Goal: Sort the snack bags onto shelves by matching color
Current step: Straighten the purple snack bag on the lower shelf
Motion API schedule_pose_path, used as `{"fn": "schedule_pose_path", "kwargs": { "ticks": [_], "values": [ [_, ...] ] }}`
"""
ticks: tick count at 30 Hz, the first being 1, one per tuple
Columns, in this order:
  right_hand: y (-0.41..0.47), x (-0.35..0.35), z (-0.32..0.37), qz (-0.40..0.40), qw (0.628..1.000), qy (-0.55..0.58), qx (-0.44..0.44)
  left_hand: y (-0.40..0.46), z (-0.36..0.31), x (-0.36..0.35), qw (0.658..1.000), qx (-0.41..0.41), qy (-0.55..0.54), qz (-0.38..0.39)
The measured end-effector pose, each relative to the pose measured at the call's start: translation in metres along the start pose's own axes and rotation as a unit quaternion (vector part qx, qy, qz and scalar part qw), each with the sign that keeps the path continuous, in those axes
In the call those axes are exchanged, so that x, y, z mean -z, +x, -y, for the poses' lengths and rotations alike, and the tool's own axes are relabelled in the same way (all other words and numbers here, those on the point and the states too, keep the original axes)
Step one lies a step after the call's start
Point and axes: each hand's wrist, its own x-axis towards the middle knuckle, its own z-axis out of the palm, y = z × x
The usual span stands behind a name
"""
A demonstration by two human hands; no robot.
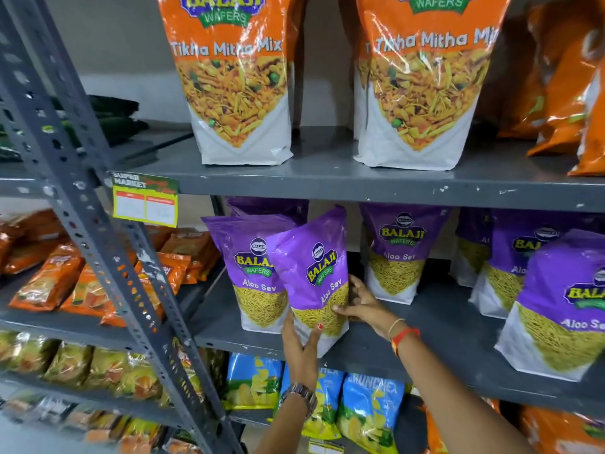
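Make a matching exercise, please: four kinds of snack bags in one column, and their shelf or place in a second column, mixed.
Bags:
1. orange Tikha Mitha Mix bags
2. purple Aloo Sev bag
3. blue bags
4. small orange packs

Places:
A. left rack
B. upper shelf
C. held by both hands at the middle shelf
D. lower shelf, under the purple ones

Pairs: 1-B, 2-C, 3-D, 4-A

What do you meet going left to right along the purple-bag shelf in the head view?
Price tag → standing Aloo Sev bag → tilted Aloo Sev bag held by left hand and right hand → upright Aloo Sev bag → near bag at right edge.
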Motion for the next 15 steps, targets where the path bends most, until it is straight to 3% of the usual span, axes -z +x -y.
{"fn": "schedule_pose_path", "kwargs": {
  "ticks": [6,15],
  "values": [
    [-0.008,0.006,0.006,-0.078,0.997,-0.009,0.023,0.013,0.003,-0.003,1.000,-0.023,0.003,-0.001],
    [-0.047,0.045,0.002,-0.251,0.964,0.035,0.075,0.041,0.001,-0.039,0.986,-0.022,0.061,0.155]
  ]
}}
